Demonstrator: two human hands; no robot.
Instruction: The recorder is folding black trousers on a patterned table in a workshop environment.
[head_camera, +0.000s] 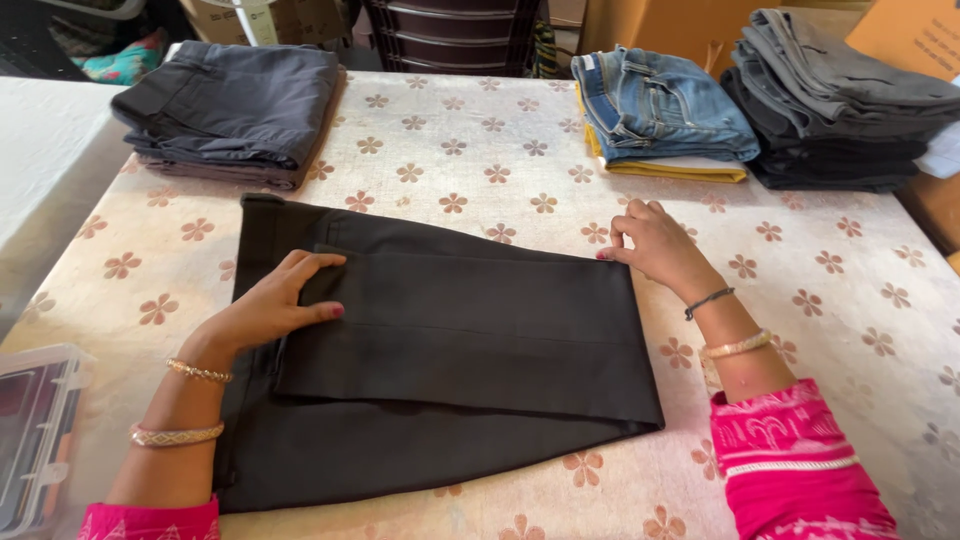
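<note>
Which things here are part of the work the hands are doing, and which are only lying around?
In use: black trousers, left hand, right hand.

Lying about: dark folded trousers, blue jeans, grey trouser stack, plastic box.

Under my left hand (275, 305) the black trousers (440, 350) feel like they look: smooth woven cloth, matt, hardly any sheen, with crisp pressed folds. My right hand (655, 245) sits at the far edge of that same dull fabric. The surface (830, 300) wears a cream cover with a brown flower print, slightly glossy, like wipeable plastic cloth. Blue jeans (660, 110) up ahead show coarse, faded denim. The grey trousers (840, 90) look soft and matt, as does the dark pile (235, 105). Bangles (175, 435) on my wrist glint like metal. The clear box (35, 440) is shiny plastic.
</note>
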